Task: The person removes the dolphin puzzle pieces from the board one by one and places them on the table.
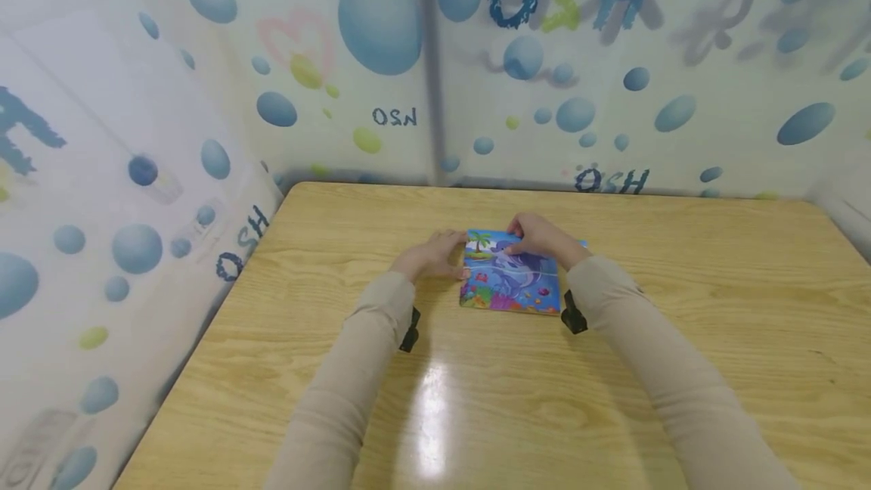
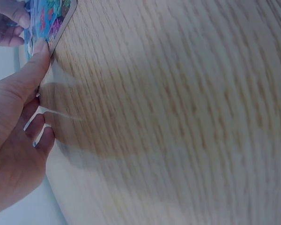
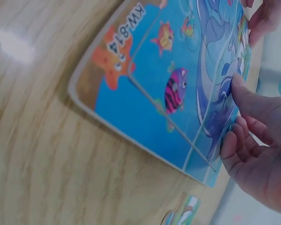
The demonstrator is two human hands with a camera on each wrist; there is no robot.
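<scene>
A flat picture puzzle board (image 1: 512, 289) with a dolphin, fish and coral on blue lies on the wooden table. My left hand (image 1: 430, 255) holds its left edge, the thumb (image 2: 36, 63) on the border and the other fingers bent beside it. At the far edge, my right hand (image 1: 540, 237) grips the board, its thumb (image 3: 253, 99) lying on the dolphin picture and its fingers curled at the rim. A pale glossy strip crosses the picture. In the right wrist view the board's near corner carries a starfish (image 3: 113, 63) and the print "KW-814".
A small colourful flat piece (image 3: 185, 213) lies on the table beside the board. The light wood table (image 1: 503, 392) reaches back to a wall (image 1: 320, 150) printed with bubbles and letters. Dark wrist devices (image 1: 574, 314) sit under both sleeves.
</scene>
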